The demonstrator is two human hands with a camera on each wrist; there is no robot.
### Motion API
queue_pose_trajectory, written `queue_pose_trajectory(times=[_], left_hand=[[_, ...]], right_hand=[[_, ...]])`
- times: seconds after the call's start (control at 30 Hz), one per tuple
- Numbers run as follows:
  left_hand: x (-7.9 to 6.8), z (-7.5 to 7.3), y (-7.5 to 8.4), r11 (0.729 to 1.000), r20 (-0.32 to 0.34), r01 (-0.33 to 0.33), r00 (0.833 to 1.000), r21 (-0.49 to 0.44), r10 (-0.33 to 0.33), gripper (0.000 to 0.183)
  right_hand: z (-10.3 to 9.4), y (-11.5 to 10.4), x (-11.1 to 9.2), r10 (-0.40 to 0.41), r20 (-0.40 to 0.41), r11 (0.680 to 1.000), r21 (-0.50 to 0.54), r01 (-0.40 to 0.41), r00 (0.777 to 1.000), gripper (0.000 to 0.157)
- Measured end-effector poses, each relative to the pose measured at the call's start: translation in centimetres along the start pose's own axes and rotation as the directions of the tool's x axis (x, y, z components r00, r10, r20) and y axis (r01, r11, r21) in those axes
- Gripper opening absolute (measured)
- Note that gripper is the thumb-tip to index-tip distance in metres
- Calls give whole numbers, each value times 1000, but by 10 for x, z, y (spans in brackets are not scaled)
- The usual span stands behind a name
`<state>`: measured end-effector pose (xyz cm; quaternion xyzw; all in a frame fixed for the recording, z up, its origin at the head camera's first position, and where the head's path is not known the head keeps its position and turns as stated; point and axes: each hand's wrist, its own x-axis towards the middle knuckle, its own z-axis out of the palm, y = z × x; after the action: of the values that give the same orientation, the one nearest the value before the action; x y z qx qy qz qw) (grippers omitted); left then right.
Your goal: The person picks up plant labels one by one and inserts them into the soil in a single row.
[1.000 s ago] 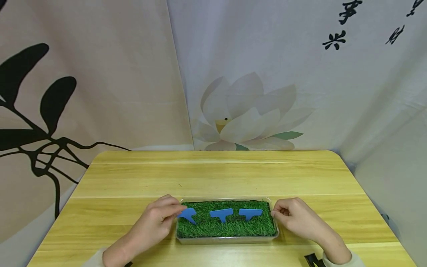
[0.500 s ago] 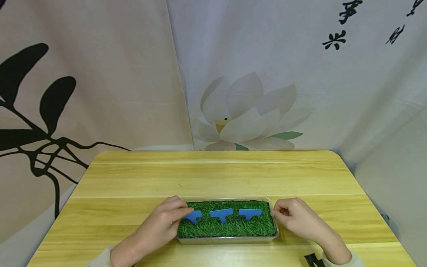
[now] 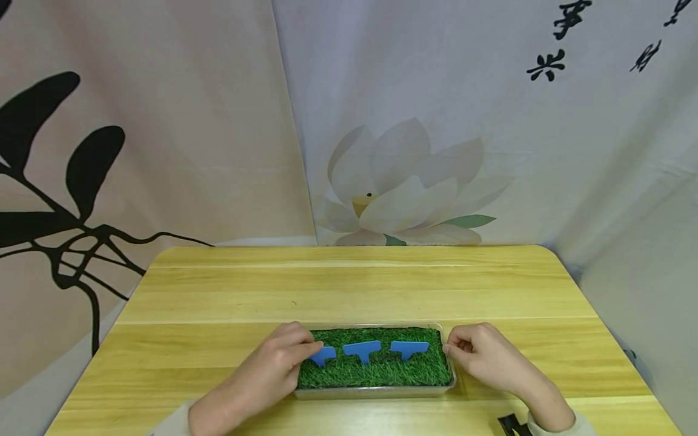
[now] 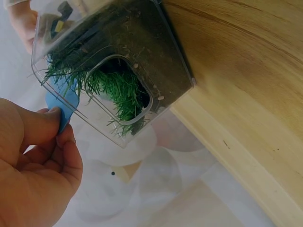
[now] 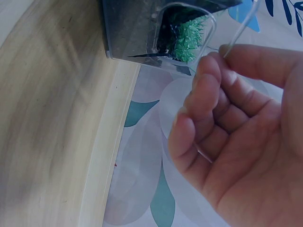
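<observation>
A clear plastic box (image 3: 376, 393) filled with green artificial grass (image 3: 382, 375) stands near the table's front. My left hand (image 3: 267, 366) pinches a blue T-shaped plant label (image 3: 326, 356) between thumb and fingers at the box's left end; the left wrist view shows this label (image 4: 66, 106) by the rim, its lower end among the grass. Two more blue labels, a middle one (image 3: 362, 349) and a right one (image 3: 409, 348), stand upright in the grass. At the box's right end, my right hand (image 3: 488, 357) pinches the clear rim (image 5: 244, 26) between thumb and index finger.
Beneath everything lies a pale wooden table (image 3: 349, 290). A black object (image 3: 512, 424) lies beside the right sleeve at the front edge. Behind the table hangs a printed curtain (image 3: 414, 181) with a lotus on it.
My left hand has moved to the right with the blue label, which has come nearer the middle label and sits straighter. The right hand stays at the rim.
</observation>
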<state>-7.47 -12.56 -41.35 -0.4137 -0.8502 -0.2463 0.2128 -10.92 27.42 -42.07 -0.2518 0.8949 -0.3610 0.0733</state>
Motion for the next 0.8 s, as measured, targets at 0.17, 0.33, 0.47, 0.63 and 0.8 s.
queue_pose_trajectory(times=[0.17, 0.33, 0.47, 0.63, 0.8], left_hand=[[1, 1, 1, 1000, 30, 7, 1000, 27, -8, 44], [1, 2, 2, 999, 45, 15, 999, 44, -17, 43], [1, 2, 1, 999, 35, 22, 999, 30, -23, 41], [1, 3, 0, 998, 11, 50, 999, -26, -50, 37], [1, 4, 0, 997, 4, 56, 998, -61, -56, 32]], right_hand=[[0, 0, 0, 1, 1, 1000, -1, -1, 1000, 23], [0, 0, 0, 11, 0, 1000, -6, -11, 1000, 23], [0, 0, 0, 16, 4, 1000, -9, -16, 1000, 23], [0, 0, 0, 25, 7, 1000, -9, -25, 1000, 23], [0, 0, 0, 9, 9, 1000, -3, -9, 1000, 23]])
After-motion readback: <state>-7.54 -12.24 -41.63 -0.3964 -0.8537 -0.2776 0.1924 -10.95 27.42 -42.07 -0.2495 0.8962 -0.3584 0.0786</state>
